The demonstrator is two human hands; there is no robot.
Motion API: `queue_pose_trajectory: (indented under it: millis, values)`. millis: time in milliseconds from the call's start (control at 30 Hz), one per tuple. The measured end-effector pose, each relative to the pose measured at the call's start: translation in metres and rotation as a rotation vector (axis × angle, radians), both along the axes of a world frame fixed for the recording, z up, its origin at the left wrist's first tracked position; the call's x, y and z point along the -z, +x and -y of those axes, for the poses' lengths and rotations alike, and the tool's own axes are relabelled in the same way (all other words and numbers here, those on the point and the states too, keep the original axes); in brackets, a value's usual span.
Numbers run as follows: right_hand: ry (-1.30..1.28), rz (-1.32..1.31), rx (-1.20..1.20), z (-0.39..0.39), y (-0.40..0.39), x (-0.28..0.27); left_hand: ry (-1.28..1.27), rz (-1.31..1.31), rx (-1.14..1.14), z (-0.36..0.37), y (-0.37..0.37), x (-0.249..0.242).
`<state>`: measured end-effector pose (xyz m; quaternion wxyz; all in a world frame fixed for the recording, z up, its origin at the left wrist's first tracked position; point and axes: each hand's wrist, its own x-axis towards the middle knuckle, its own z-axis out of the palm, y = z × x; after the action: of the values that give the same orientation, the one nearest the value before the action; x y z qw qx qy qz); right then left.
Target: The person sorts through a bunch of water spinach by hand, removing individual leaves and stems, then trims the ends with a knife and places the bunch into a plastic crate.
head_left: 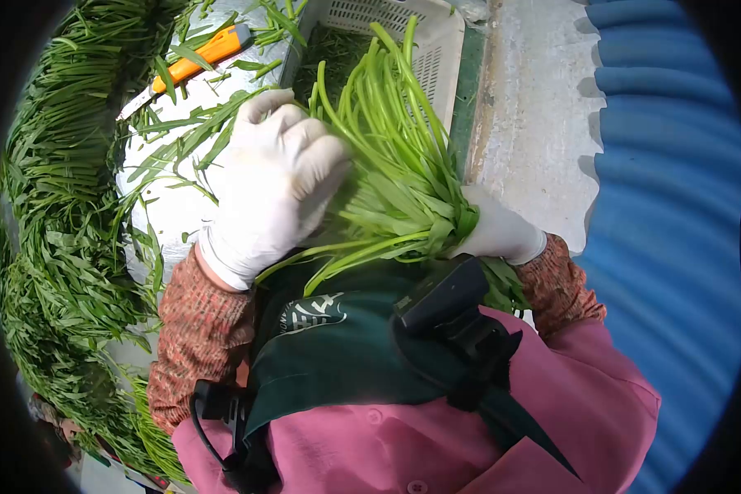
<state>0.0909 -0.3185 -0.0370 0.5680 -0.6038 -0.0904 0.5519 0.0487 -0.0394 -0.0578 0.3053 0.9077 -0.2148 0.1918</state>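
My right hand [502,228], in a white glove, is wrapped round a bunch of long-stemmed leafy greens [403,140] that look like water spinach. The pale cut stems point up and away, while the leaves bunch near my palm and some hang below it. Against the left side of the bunch is my left hand [281,165], also gloved, with its fingers curled closed. Whatever it may grip is hidden by the fingers. A few loose leafy stems [193,136] lie just left of it. Two stray stems [362,255] stick out below the bunch toward my apron.
An orange utility knife [202,59] with its blade out lies on the silvery work surface [169,210] among scraps. Greens are piled high [62,214] along the left. A pale slotted crate [436,58] holding green bits stands ahead. Blue corrugated sheeting [671,181] covers the right side.
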Motion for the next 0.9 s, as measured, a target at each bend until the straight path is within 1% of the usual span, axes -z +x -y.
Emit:
queue_pose_trajectory:
  millis: [33, 67, 100, 133, 167, 200, 233, 300, 333, 433, 500, 533, 567, 633, 667, 767, 800, 900]
  values:
    - [-0.003, 0.047, -0.025, 0.004, 0.0, 0.005, -0.033, -0.011, -0.002, -0.003, 0.002, 0.0]
    - [-0.004, 0.093, -0.049, 0.012, 0.0, 0.016, 0.034, 0.05, -0.075, -0.011, 0.005, 0.002]
    - [-0.006, 0.14, -0.075, 0.017, 0.001, 0.02, -0.001, 0.039, -0.136, -0.023, 0.009, -0.001]
    - [-0.013, 0.146, -0.075, 0.02, 0.002, 0.02, 0.025, 0.094, -0.215, -0.038, 0.013, -0.001]
    - [-0.022, 0.151, -0.074, 0.022, 0.002, 0.018, -0.015, 0.01, -0.317, -0.055, 0.013, 0.0]
    - [-0.03, 0.154, -0.073, 0.023, 0.001, 0.017, -0.005, 0.066, -0.404, -0.067, 0.015, 0.002]
    - [-0.03, 0.136, -0.058, 0.024, -0.001, 0.018, -0.082, -0.039, -0.448, -0.081, 0.016, 0.004]
    - [-0.022, 0.116, -0.036, 0.025, -0.002, 0.021, 0.289, 0.03, -0.522, -0.087, 0.023, -0.012]
    - [-0.016, 0.115, -0.03, 0.025, -0.002, 0.022, 0.415, 0.188, -0.561, -0.078, 0.023, -0.018]
    - [0.0, 0.132, -0.035, 0.024, -0.002, 0.023, 0.167, 0.043, -0.294, -0.051, 0.019, -0.037]
    - [0.006, 0.101, -0.053, 0.026, 0.0, 0.024, 0.222, 0.028, -0.061, -0.023, 0.015, -0.038]
    - [0.013, 0.088, -0.06, 0.026, 0.002, 0.024, 0.216, 0.01, -0.011, -0.013, 0.015, -0.03]
    - [0.023, 0.074, -0.058, 0.026, 0.001, 0.023, 0.153, -0.036, 0.0, -0.005, 0.015, -0.017]
    - [0.028, 0.028, -0.068, 0.024, 0.002, 0.02, 0.283, -0.214, -0.144, -0.001, 0.009, -0.008]
    - [0.022, -0.003, -0.075, 0.024, 0.003, 0.018, 0.35, -0.294, -0.179, -0.004, 0.008, -0.006]
    - [-0.005, -0.108, -0.056, 0.022, 0.0, 0.012, 0.341, -0.384, -0.138, -0.004, 0.002, -0.005]
    - [-0.007, -0.121, -0.068, 0.023, 0.0, 0.013, 0.243, -0.357, -0.098, -0.002, 0.0, 0.001]
    - [0.003, -0.121, -0.101, 0.029, -0.004, 0.022, 0.086, -0.409, -0.059, 0.001, 0.001, 0.02]
